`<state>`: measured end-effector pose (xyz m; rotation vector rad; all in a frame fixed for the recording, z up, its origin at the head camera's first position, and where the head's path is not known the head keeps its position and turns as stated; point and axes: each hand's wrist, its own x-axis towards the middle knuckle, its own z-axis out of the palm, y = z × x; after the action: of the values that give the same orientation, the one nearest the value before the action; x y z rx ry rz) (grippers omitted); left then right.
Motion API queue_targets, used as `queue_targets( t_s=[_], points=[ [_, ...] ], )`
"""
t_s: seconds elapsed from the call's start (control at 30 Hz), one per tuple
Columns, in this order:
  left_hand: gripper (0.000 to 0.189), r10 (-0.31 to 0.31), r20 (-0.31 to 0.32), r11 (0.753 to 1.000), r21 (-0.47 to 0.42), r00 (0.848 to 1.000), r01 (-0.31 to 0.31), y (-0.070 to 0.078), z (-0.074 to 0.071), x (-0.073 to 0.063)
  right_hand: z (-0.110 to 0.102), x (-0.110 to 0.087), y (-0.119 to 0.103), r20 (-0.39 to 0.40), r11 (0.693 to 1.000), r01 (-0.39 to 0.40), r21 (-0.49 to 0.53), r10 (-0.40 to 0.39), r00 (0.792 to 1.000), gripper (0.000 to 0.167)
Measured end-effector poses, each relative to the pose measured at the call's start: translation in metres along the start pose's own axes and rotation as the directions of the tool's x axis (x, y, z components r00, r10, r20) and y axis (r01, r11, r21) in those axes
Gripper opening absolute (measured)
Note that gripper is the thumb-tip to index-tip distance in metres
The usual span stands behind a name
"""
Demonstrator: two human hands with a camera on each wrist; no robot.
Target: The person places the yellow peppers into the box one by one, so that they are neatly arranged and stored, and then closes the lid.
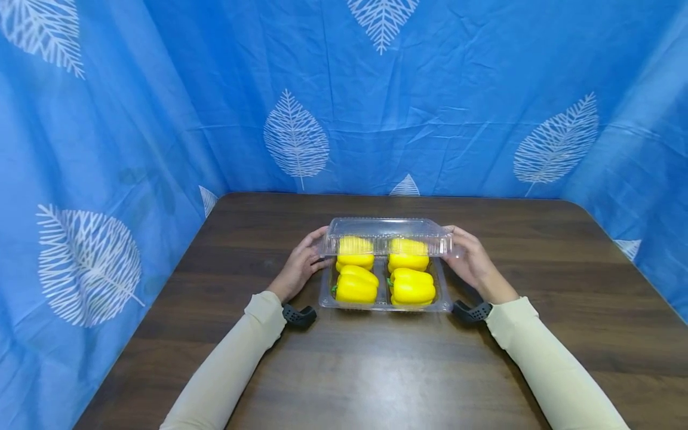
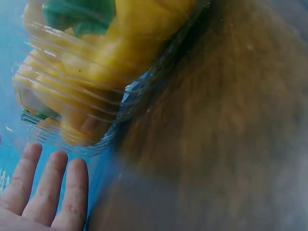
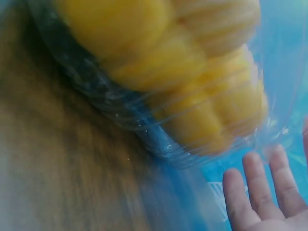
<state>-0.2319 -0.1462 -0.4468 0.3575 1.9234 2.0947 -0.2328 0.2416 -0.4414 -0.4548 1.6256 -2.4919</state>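
A clear plastic clamshell container [image 1: 383, 303] stands on the table, its ribbed lid [image 1: 384, 227] partly raised along the far side. Several yellow bell peppers [image 1: 357, 285] sit in two columns, divided by a ridge; the lid covers part of the far ones. At the lid's left edge is my left hand [image 1: 298, 267], thumb and forefinger about the rim. My right hand [image 1: 473, 263] grips the opposite edge. The left wrist view shows straight fingers [image 2: 45, 187] by the container's end, and green stems [image 2: 79, 14] through the plastic. Straight fingers [image 3: 260, 185] also show in the right wrist view.
The dark wood-grain table [image 1: 376, 370] stretches around the container. Blue curtain cloth [image 1: 446, 119] with white leaf prints hangs behind it and at both sides. A black wrist strap [image 1: 298, 316] is on the left wrist, another strap [image 1: 472, 312] on the right.
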Motion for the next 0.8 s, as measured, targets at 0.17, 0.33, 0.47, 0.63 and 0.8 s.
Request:
queue_targets(
  t_s=[0.17,0.33,0.47,0.63,0.8],
  points=[
    [0.071,-0.023,0.02,1.0,0.008,1.0,0.023,0.006,-0.001,-0.004,0.006,-0.007,-0.007,-0.05,0.989,-0.028,-0.148,0.021,0.999,0.036],
    [0.075,-0.048,0.051,0.998,0.042,0.998,0.046,0.012,0.0,-0.01,0.011,-0.014,-0.014,-0.072,0.963,-0.047,-0.265,0.029,0.997,0.027],
    [0.076,-0.057,0.067,0.997,0.065,0.996,0.053,0.015,0.0,-0.015,0.013,-0.019,-0.018,-0.064,0.936,-0.055,-0.348,0.035,0.997,0.027],
    [0.072,-0.068,0.087,0.993,0.107,0.994,0.058,0.019,-0.001,-0.022,0.012,-0.026,-0.022,-0.049,0.888,-0.105,-0.448,0.093,0.994,0.039],
    [0.066,-0.07,0.101,0.988,0.142,0.992,0.055,0.021,-0.004,-0.032,0.013,-0.034,-0.025,-0.035,0.845,-0.133,-0.519,0.135,0.99,0.05]
  ],
)
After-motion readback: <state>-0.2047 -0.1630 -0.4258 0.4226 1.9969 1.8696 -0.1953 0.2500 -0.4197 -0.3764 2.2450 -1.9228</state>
